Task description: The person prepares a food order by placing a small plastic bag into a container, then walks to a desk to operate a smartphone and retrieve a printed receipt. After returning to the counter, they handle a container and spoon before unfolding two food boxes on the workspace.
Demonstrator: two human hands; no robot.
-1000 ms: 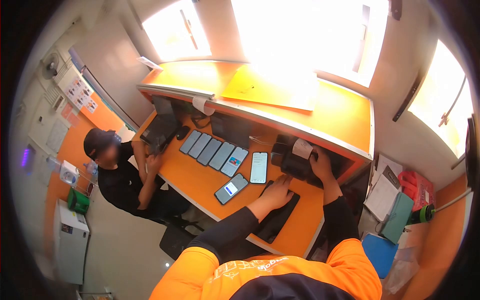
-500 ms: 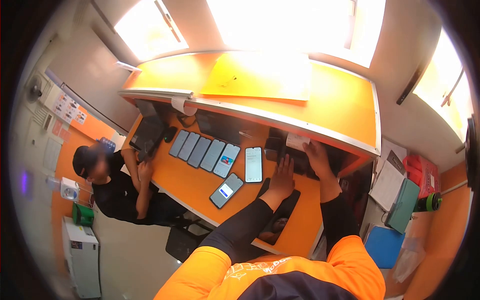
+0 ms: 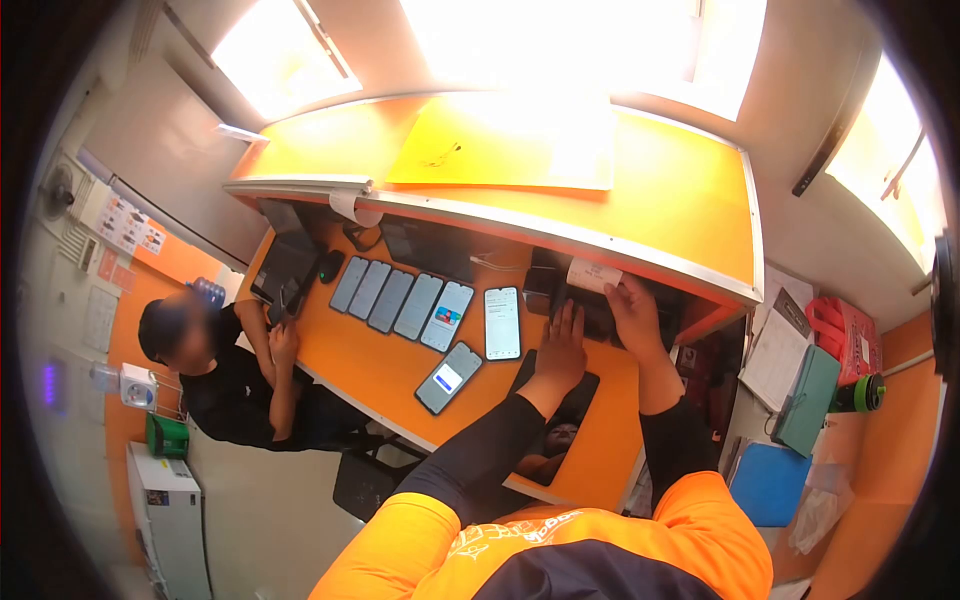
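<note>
My left hand lies with its fingers stretched out against a dark device under the counter shelf. My right hand pinches the edge of a white printed paper slip, which rises from the dark equipment in the shadow. To the left of my left hand, a phone with a lit white screen lies on the orange desk. Another phone with a pop-up on its screen sits nearer to me. Several more phones form a slanted row further left.
Across the left end, a person in black sits at the desk by a dark laptop. A raised orange shelf overhangs the back. Folders and a green-capped bottle stand at the right. A dark chair is below.
The paper slip sits a little higher and more tilted in my right hand's fingers. My left hand stays nearly in place. The whole view has shifted slightly.
</note>
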